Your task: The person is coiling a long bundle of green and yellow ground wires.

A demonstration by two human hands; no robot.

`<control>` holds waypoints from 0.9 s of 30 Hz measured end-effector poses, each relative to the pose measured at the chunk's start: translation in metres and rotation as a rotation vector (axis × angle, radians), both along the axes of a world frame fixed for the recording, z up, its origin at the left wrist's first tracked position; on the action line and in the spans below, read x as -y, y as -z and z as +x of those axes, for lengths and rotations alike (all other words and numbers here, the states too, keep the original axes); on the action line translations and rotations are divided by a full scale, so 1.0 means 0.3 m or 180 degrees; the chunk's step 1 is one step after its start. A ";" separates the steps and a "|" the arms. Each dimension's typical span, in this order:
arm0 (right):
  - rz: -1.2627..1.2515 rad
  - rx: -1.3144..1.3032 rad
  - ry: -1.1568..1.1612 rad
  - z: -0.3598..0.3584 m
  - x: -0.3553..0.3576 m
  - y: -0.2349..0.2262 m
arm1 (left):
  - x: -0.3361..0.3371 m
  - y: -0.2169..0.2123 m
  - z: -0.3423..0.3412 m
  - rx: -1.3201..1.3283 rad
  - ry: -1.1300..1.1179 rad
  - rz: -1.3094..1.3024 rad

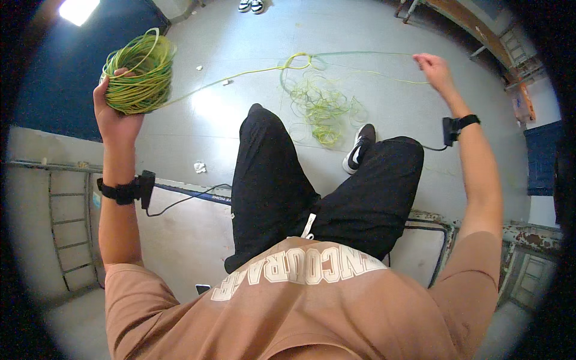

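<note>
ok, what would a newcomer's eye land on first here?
Likely the thick yellow-green coil held up in the left hand, upper left. Next, the loose tangle of similar line on the grey floor, upper middle. Then the outstretched right hand, upper right, fingertips at a thin strand.

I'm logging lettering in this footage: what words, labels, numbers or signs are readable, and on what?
Brown T-shirt: large white block letters, partly lost in folds; wording withheld.
Dark blue strip: small white lettering; wording withheld.
I can make out no other text.
</note>
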State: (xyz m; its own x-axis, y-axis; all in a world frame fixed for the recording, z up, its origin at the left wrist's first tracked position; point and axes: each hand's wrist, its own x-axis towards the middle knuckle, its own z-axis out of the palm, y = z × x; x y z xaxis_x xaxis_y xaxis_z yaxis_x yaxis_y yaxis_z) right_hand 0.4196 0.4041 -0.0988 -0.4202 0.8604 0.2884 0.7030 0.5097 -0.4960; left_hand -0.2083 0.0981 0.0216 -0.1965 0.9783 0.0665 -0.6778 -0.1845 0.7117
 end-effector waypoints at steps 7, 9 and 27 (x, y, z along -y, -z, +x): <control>0.0395 0.0625 0.0394 0.296 -0.092 -0.301 | 0.010 0.154 -0.286 -0.0419 -0.0741 -0.0315; 0.0540 0.0750 0.0289 0.303 -0.086 -0.365 | 0.022 0.161 -0.301 -0.0421 -0.0868 -0.0490; -0.0931 0.0989 -0.0496 0.340 0.138 -0.513 | 0.181 0.214 -0.261 0.0339 -0.0358 -0.0442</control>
State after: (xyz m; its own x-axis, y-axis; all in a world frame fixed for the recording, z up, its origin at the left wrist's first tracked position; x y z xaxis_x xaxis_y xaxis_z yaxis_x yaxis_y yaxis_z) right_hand 0.5216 0.3626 0.0549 -0.5793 0.8066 -0.1177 0.7673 0.4909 -0.4126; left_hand -0.2865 0.0440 -0.0428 -0.3036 0.9481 -0.0946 -0.7313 -0.1682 0.6610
